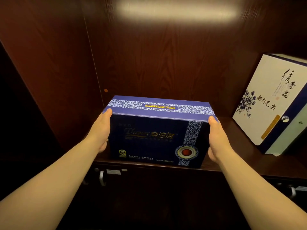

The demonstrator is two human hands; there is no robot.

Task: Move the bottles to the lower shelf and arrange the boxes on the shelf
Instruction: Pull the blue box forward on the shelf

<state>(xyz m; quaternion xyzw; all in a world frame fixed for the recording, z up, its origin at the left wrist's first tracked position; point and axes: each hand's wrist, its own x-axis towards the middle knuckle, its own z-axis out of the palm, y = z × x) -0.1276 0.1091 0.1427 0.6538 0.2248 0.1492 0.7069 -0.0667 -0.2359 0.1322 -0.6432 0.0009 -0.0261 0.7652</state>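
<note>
Item: dark blue gift box [156, 135], upright at the shelf [232, 165] front edge, clasped between left hand [101, 130] and right hand [217, 138], fingers flat against its ends, apparently to square it; white tea box [265, 100] leans well right of the fingers.

We see a dark navy box [154, 138] whose front carries gold lettering and a small yellow-green seal at its lower left. Down its right side runs a band of white scrollwork on blue, ending in a round emblem with a red centre, a pale ring and a blue-and-white patterned border. Its top is a brighter blue, crossed by a strip of the same white scrollwork with a line of yellow writing. To the right we find a white box [265, 100] with black brush lettering, a dark blue flower spray, a gold strip and navy edges. The shelf [232, 160] and the cabinet wall behind it are dark reddish-brown wood grain.
</note>
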